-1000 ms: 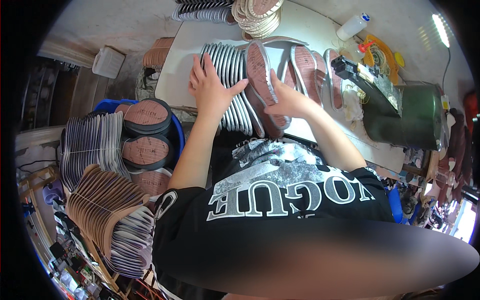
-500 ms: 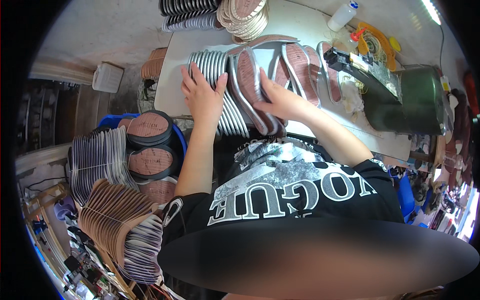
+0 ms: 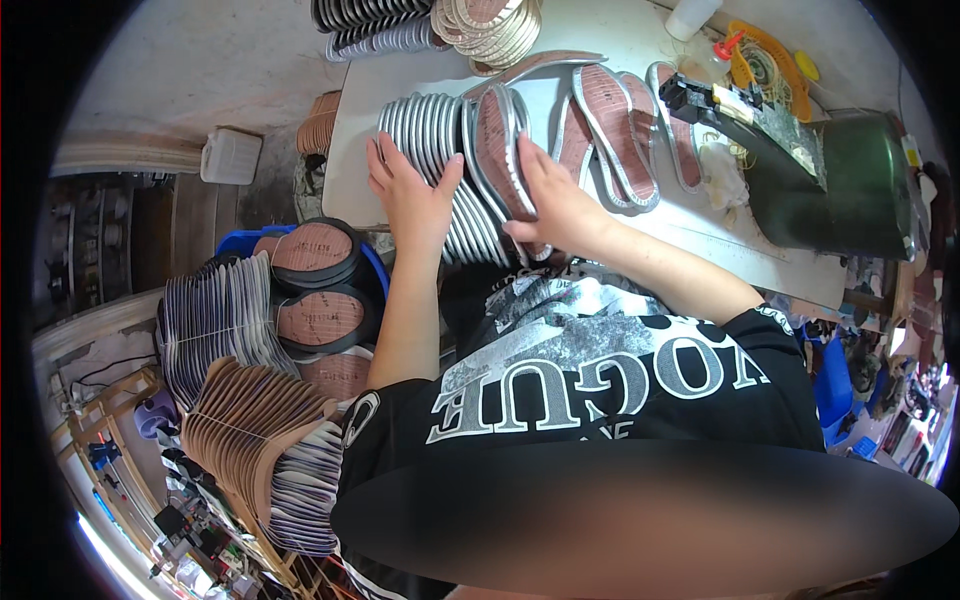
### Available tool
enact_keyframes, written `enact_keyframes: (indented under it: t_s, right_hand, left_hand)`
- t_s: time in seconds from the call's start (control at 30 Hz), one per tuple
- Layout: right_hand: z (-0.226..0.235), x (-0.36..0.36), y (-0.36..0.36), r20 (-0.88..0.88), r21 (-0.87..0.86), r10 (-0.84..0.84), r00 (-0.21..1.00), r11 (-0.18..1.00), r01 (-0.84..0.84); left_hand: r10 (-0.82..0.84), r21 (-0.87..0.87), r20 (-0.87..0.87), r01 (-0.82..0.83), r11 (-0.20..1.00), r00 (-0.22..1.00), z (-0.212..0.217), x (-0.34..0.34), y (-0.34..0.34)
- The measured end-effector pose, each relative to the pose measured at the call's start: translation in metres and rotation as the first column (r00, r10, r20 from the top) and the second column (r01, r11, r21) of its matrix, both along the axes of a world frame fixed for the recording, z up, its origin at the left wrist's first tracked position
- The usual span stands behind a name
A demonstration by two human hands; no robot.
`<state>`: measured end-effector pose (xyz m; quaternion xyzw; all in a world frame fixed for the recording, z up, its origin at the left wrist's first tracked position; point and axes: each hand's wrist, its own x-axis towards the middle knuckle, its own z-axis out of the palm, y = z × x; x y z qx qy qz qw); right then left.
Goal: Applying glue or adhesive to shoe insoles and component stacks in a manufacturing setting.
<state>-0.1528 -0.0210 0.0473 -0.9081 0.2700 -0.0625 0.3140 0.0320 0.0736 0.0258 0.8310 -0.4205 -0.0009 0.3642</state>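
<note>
A row of silver-edged insoles [image 3: 425,125] stands on edge, closely packed, on the white table in front of me. My left hand [image 3: 415,200] rests across this row, its fingers spread over the left side and the thumb apart on top. At the row's right end, a few brown-faced insoles [image 3: 497,150] with silver rims lean against it. My right hand [image 3: 562,205] grips their right edge, with the thumb laid over the lower part. Part of the grip is hidden behind the hand. More silver-rimmed insoles [image 3: 612,130] lie overlapping farther right.
A dark green machine [image 3: 840,190] with a narrow arm occupies the table's right side. Behind it are an orange basket [image 3: 790,85] and a red-capped bottle [image 3: 712,60]. Stacked insoles [image 3: 485,35] sit at the back. Tied bundles of insoles [image 3: 225,320] and a blue bin [image 3: 235,242] stand at my left.
The brown-faced insoles under my right hand have drawn closer to the upright row. My right hand has closed in on their edge; my left hand stays on the row. The whole view has shifted slightly.
</note>
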Motion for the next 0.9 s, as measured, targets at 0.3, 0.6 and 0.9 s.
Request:
enact_keyframes:
  t_s: [0.3,0.6,0.9]
  right_hand:
    - [0.007,0.015,0.011,-0.119,-0.139,-0.044,0.992,0.99,0.028]
    - [-0.004,-0.014,-0.021,0.097,0.263,0.066,0.993,0.961,-0.09]
    - [-0.036,-0.068,-0.064,0.239,-0.122,-0.54,0.807,0.808,0.577]
  left_hand:
    - [0.005,0.15,-0.085,0.008,0.989,0.996,0.018,-0.009,-0.008]
    - [-0.013,0.406,0.096,-0.027,0.913,0.995,0.036,-0.026,-0.047]
    - [0.002,0.379,0.081,-0.033,0.925,0.997,0.033,-0.021,-0.04]
